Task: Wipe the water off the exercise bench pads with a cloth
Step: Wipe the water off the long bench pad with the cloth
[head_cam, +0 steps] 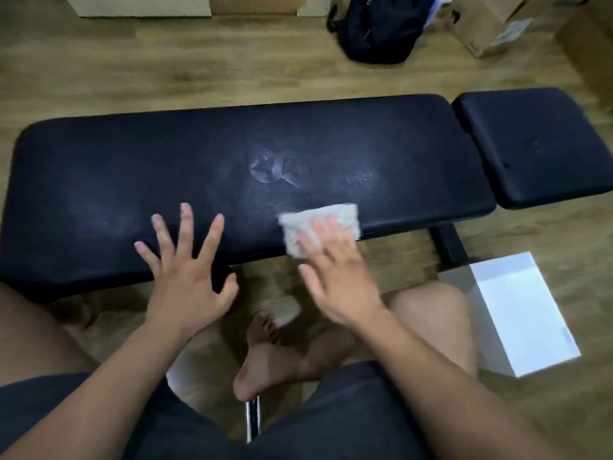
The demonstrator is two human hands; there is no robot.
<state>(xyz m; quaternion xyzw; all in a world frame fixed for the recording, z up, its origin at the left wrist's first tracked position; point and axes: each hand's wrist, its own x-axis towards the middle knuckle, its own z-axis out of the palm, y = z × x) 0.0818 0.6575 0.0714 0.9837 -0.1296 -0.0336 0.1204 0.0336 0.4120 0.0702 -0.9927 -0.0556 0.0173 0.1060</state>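
Lying under right hand [338, 280], cloth [320, 214] touches pad [232, 151].

This looks like a spare room at home to me, not a gym: a wood-look floor [166, 68], one black padded exercise bench [132, 167] on it, and beyond it a backpack [381, 28], a cardboard box [491, 24] and a white cabinet [142, 5].

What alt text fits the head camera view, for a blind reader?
A person's right hand presses a grey cloth onto the near edge of a long black bench pad, left hand spread open above it. A smaller pad sits to its right; a backpack lies on the wooden floor beyond.
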